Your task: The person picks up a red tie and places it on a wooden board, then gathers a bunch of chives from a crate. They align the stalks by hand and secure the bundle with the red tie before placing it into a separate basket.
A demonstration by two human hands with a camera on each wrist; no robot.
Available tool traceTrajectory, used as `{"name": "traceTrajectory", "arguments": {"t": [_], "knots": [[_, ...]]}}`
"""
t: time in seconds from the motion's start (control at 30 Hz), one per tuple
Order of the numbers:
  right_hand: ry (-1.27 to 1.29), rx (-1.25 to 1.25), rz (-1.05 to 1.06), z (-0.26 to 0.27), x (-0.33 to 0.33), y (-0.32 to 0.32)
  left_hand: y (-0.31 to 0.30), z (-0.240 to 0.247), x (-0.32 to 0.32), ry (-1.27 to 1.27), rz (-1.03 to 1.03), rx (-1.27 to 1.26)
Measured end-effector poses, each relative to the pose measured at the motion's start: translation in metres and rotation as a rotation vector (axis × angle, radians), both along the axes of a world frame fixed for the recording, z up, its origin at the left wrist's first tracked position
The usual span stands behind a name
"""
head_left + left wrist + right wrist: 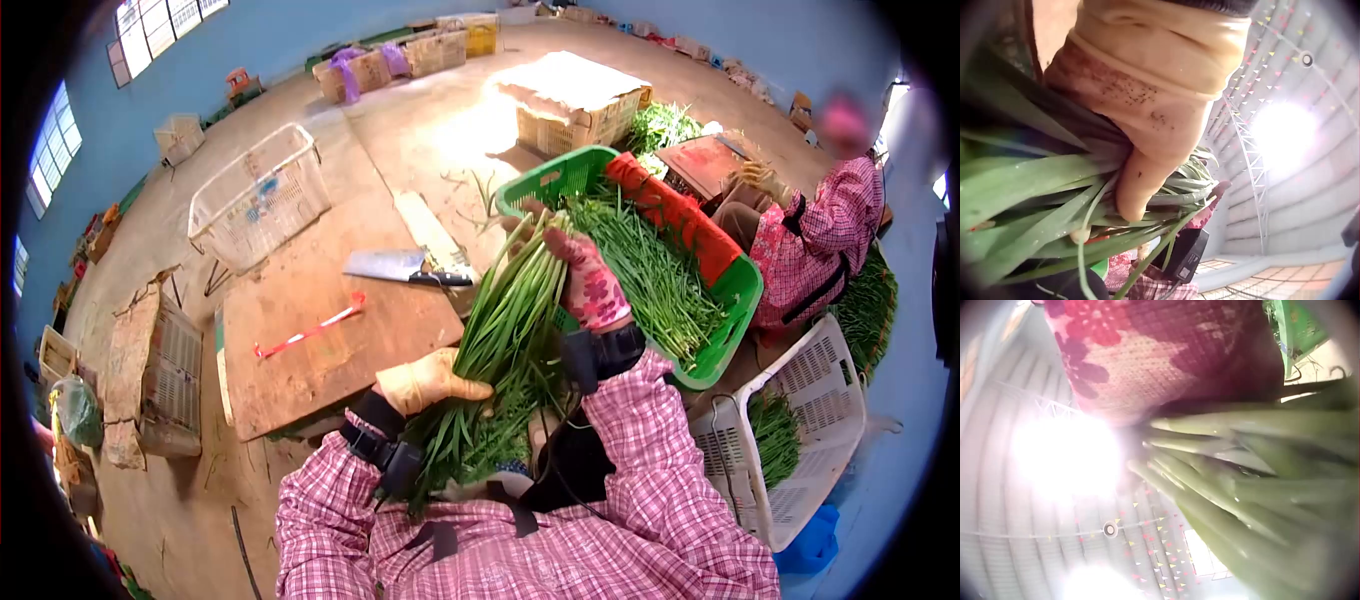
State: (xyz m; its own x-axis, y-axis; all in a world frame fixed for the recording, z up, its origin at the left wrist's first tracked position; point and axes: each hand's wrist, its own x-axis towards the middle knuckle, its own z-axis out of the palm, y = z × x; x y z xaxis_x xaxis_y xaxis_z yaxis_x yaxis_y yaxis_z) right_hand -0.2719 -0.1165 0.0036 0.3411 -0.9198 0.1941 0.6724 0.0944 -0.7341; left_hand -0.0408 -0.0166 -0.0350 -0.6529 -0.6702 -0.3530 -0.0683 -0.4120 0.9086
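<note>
left hand (430, 382) gripped the green bunch (512, 315) at eight o'clock, right hand (590, 280) at two! gathering, seemingly; next move likely wanted steady fingers.

Blue walls (290, 32), sunlit floor (455, 135), paned windows (56, 145)

A white crate (275, 210) is noted standing on the floor (370, 125). Purple cloth (347, 75) is seen draped over crates (437, 52) farther back. A second person (842, 210), in a checked garment, is observed seated at the right. Windows (160, 25) are set in a blue wall (280, 40). Small pennants (1135, 505) are strung beneath the ceiling (1285, 194).
</note>
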Motion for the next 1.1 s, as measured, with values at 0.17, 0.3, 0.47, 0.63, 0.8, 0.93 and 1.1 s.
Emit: {"name": "traceTrajectory", "arguments": {"t": [0.17,0.3,0.47,0.63,0.8,0.93,1.1], "knots": [[0.107,0.036,-0.003,0.02,-0.001,0.011,-0.005,0.001,-0.005,-0.037,-0.061,0.055],[0.457,-0.31,-0.265,0.054,-0.027,0.003,-0.007,0.002,0.011,-0.003,0.079,-0.372],[0.326,-0.553,-0.047,0.078,-0.066,-0.032,0.007,0.043,0.071,-0.175,0.301,-0.53],[0.488,-0.427,-0.41,0.107,-0.02,-0.023,0.018,0.062,0.076,-0.115,0.219,-0.583],[0.962,-1.076,-0.68,0.088,-0.053,-0.064,0.024,0.047,0.051,-0.094,0.419,-0.511],[0.632,-0.529,-0.439,0.09,-0.035,-0.045,0.014,0.035,-0.006,-0.031,0.641,-0.715],[0.442,-0.275,-0.386,0.097,-0.033,-0.042,0.007,0.048,-0.06,0.027,0.743,-0.798]]}}
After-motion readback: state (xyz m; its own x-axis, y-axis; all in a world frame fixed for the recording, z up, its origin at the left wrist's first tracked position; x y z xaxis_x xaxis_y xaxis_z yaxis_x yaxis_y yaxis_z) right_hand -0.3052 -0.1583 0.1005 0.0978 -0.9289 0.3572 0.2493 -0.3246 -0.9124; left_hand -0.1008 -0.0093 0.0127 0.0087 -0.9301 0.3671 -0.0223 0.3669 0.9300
